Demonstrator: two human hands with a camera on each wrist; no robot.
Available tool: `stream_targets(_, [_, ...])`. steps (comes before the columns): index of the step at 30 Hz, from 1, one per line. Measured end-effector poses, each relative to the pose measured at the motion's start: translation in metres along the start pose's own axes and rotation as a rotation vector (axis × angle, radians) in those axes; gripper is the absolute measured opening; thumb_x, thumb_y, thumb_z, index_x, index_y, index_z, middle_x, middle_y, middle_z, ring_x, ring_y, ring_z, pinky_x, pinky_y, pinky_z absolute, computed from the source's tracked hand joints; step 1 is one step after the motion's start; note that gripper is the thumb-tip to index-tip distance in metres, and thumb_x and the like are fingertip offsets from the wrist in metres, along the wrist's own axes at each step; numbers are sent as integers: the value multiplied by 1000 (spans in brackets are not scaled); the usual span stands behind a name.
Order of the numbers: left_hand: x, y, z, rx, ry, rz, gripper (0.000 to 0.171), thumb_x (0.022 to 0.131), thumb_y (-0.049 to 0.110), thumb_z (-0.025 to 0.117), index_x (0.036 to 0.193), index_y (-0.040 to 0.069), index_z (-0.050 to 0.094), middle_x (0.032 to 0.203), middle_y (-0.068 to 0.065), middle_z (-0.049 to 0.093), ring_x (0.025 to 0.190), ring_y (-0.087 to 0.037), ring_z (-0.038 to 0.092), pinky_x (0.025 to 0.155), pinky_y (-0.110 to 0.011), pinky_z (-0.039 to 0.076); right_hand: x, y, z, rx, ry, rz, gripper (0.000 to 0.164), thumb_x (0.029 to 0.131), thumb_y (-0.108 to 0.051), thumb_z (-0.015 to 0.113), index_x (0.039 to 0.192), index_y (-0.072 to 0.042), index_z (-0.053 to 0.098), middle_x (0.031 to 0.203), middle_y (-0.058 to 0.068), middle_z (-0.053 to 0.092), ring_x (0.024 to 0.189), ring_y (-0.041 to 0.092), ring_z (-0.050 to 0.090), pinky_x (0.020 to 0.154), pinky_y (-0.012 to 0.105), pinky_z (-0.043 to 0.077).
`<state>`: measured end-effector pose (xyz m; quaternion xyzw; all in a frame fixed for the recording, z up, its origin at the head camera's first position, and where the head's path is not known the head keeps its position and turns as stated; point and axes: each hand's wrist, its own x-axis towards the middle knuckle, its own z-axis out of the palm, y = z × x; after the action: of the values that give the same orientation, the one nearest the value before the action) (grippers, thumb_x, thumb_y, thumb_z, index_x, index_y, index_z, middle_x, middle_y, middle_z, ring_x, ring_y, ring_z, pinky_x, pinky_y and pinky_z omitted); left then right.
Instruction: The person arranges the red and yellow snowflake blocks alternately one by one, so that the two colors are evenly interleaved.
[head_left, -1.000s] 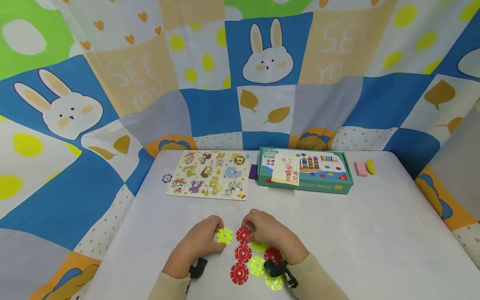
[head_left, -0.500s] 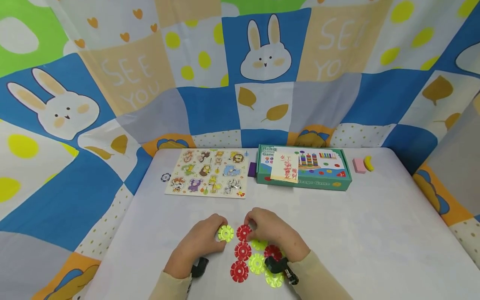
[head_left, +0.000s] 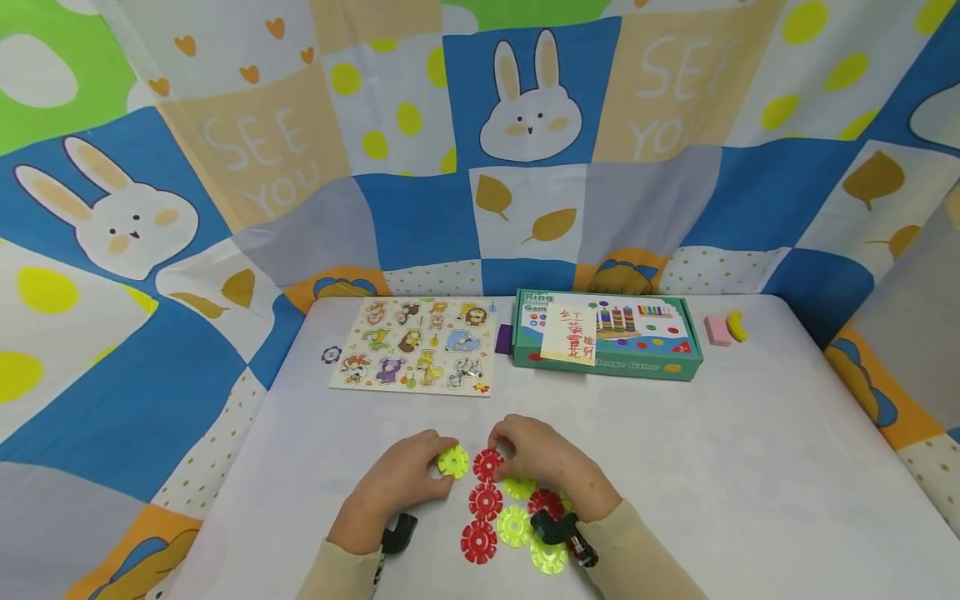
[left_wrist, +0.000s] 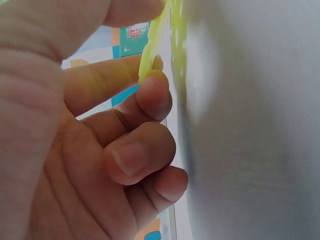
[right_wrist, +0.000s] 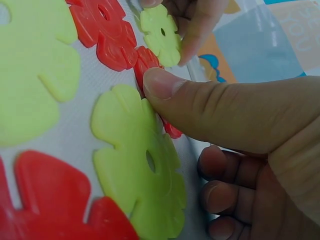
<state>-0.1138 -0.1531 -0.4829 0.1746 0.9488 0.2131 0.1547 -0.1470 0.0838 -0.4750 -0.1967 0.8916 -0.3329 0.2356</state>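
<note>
My left hand (head_left: pixel 401 473) pinches a yellow-green notched plastic snowflake disc (head_left: pixel 453 462) between thumb and fingers. In the left wrist view that disc (left_wrist: pixel 151 47) is tilted on edge, close to the tabletop. Just right of it, my right hand (head_left: pixel 542 457) holds a red snowflake disc (head_left: pixel 486 467) by its edges, flat on the table. Two more red discs, a middle one (head_left: pixel 486 502) and a lower one (head_left: pixel 478 542), continue the column toward me. Yellow-green discs (head_left: pixel 513 527) and another red disc (head_left: pixel 546 502) lie alongside, partly hidden by my right hand and wrist camera.
An animal puzzle board (head_left: pixel 415 346) lies at the back left, with a small blue-and-white disc (head_left: pixel 331 355) beside it. A green game box (head_left: pixel 648 362) bearing a handwritten note (head_left: pixel 568 333) stands behind the hands. Farther right are a pink block (head_left: pixel 717 331) and a toy banana (head_left: pixel 737 326).
The yellow-green disc in my left hand has shifted slightly away from me and to the right, and tilted. My right hand stays on the red disc. The head view has shifted a little.
</note>
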Motion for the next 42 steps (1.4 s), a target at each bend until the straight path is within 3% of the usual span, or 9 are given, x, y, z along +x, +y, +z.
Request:
stream_targets(11, [4, -1, -2, -61, 3, 4, 55, 78, 36, 75, 127, 18, 59, 101, 12, 54, 86, -8, 48, 84, -36, 46, -2, -1, -3, -2, 24, -6, 30, 70, -30, 83, 92, -23, 64, 86, -3, 56, 80, 16, 50, 67, 30, 45])
stream_targets(16, [7, -2, -6, -163, 51, 15, 53, 77, 37, 76, 124, 21, 60, 104, 16, 55, 91, -7, 51, 88, -36, 45, 0, 1, -4, -7, 27, -13, 30, 70, -31, 83, 92, -24, 64, 86, -4, 56, 81, 15, 51, 68, 30, 45])
stream_targets(24, [13, -2, -35, -299, 147, 129, 47, 76, 30, 79, 119, 25, 62, 93, 13, 55, 89, -22, 52, 78, -39, 47, 5, 2, -3, -10, 7, -11, 34, 68, -31, 85, 94, -25, 63, 87, -6, 56, 81, 15, 51, 68, 29, 45])
stream_targets(30, [32, -7, -50, -382, 191, 189, 47, 77, 29, 79, 120, 23, 63, 95, 9, 56, 92, -33, 52, 81, -48, 47, 4, 2, 3, -3, -13, -6, 38, 66, -30, 86, 95, -24, 63, 85, -5, 55, 79, 15, 50, 65, 30, 46])
stream_targets(37, [49, -22, -38, -348, 193, 149, 46, 77, 30, 78, 121, 28, 63, 90, -3, 55, 82, -26, 49, 66, -31, 42, 3, 0, 6, -54, -34, -47, 40, 68, -31, 85, 101, -28, 63, 88, -9, 54, 80, 12, 49, 66, 29, 44])
stream_targets(42, [55, -30, -29, -331, 189, 128, 51, 76, 36, 78, 123, 24, 63, 88, -3, 54, 80, -21, 47, 66, -33, 41, 0, -2, 4, -67, -16, -31, 39, 68, -30, 84, 101, -28, 63, 87, -9, 54, 79, 12, 50, 66, 28, 45])
